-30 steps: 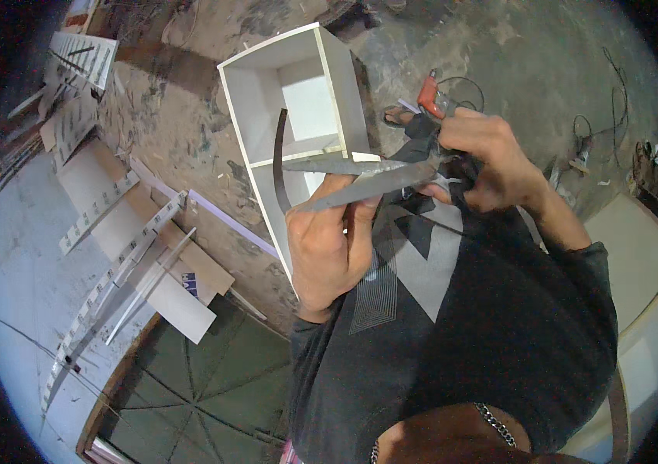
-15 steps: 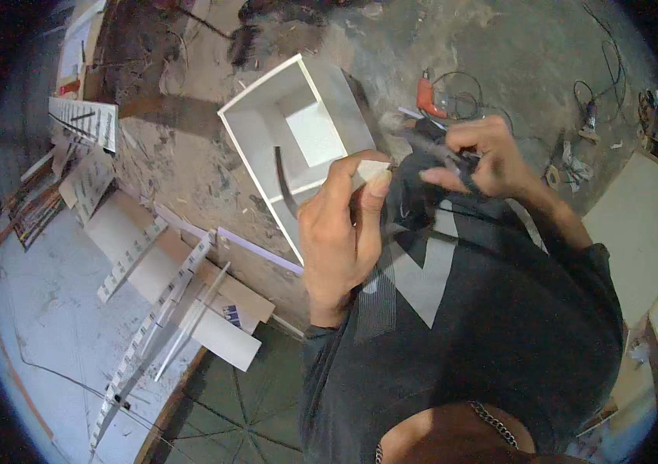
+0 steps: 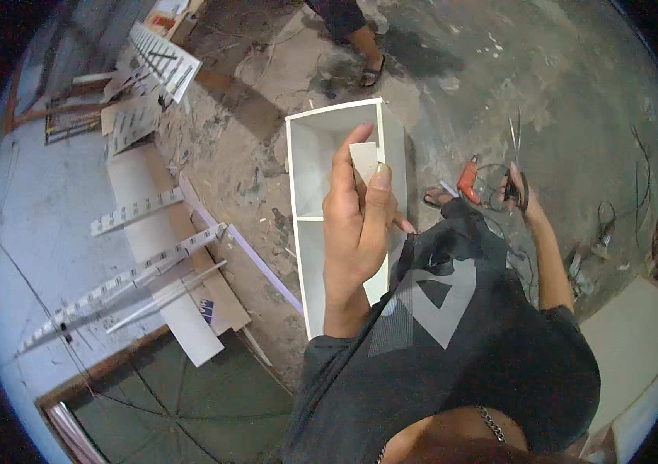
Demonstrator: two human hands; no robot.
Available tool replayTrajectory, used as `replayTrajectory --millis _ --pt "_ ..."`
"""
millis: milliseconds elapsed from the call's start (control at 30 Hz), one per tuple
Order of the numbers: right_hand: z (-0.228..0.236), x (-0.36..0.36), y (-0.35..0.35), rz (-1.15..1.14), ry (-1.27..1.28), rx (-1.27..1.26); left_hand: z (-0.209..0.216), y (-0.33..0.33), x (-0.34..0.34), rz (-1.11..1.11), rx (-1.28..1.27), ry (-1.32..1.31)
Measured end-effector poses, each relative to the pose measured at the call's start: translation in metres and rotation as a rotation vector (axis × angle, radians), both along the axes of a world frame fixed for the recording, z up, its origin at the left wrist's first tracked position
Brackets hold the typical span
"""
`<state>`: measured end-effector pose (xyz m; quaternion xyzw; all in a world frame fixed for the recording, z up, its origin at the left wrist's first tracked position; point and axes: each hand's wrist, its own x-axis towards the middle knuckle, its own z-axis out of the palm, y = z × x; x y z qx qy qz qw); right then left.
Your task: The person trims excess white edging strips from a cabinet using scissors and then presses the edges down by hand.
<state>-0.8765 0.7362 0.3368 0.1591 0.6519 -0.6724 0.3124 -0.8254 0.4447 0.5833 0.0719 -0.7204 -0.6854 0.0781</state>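
Left hand [image 3: 354,224] pinching flat, pale rectangular strip [image 3: 364,159]; right hand [image 3: 528,206] gripping slender metal scissors [image 3: 516,155], black loop handles

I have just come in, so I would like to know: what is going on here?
The left hand holds a small white piece between thumb and fingers, in front of an open white box. The right hand, held out to the side, has scissors, blades away from the piece. A red-orange drill lies on the floor.
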Motion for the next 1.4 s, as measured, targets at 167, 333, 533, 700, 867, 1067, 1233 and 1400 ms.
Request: replayTrajectory --millis 167,333,533,700,867,1067,1233,1400 --pt "0.096 0.004 -0.054 0.264 0.584 0.114 0.000 -0.009 0.015 0.015 -0.041 0.031" --pt "0.151 -0.002 -0.089 0.368 0.760 -0.082 0.004 -0.015 0.034 0.062 -0.015 0.049" --pt "0.177 -0.007 -0.110 0.786 0.787 -0.309 -0.005 -0.037 0.032 0.207 0.081 0.246" --pt "0.178 0.007 -0.120 0.964 0.274 -0.875 -0.017 -0.041 0.025 -0.069 0.389 0.320" --pt "0.165 0.015 -0.128 0.996 0.233 -0.989 -0.008 -0.027 0.022 -0.121 0.442 0.209" --pt "0.171 0.016 -0.120 0.917 0.207 -0.973 -0.028 -0.015 0.009 -0.011 0.344 0.211" --pt "0.133 0.019 -0.072 0.340 0.274 -1.146 -0.040 -0.002 -0.018 0.139 0.241 0.102" --pt "0.148 -0.006 -0.036 0.090 0.659 -0.643 -0.063 -0.007 -0.032 -0.083 0.080 0.122"
